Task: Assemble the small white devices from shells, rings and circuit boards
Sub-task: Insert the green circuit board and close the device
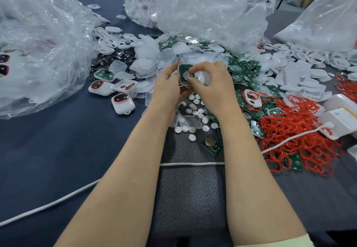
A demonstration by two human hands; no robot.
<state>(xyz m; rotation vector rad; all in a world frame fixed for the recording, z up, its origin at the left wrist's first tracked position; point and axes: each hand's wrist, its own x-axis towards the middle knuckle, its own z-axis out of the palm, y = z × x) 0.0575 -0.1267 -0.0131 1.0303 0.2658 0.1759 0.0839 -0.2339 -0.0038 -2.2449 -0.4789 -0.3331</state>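
Both hands are met over the desk (58,150), raised in front of the person. A white shell (182,81) is cupped in the curled fingers of the left hand (168,86). The same shell is pinched by the right hand (210,86), forefinger on top, thumb at the near edge. A green circuit board (183,70) is seated inside the held shell.

Three crumpled clear plastic bags are seen: one far left of the hands (38,43), one beyond them (193,10), one far right (324,18). A heap of red rings (301,140) is spread to the right of the right forearm. Loose circuit boards (249,72) are piled just right of the hands. More white shells (309,84) are stacked further right. Translucent covers (146,59) are heaped just beyond and left of the hands. Two closed white devices with red-ringed windows (123,103) are laid left of the left hand. A white cable (193,164) is run across the desk under both forearms. Small white discs (195,109) are scattered between the wrists.
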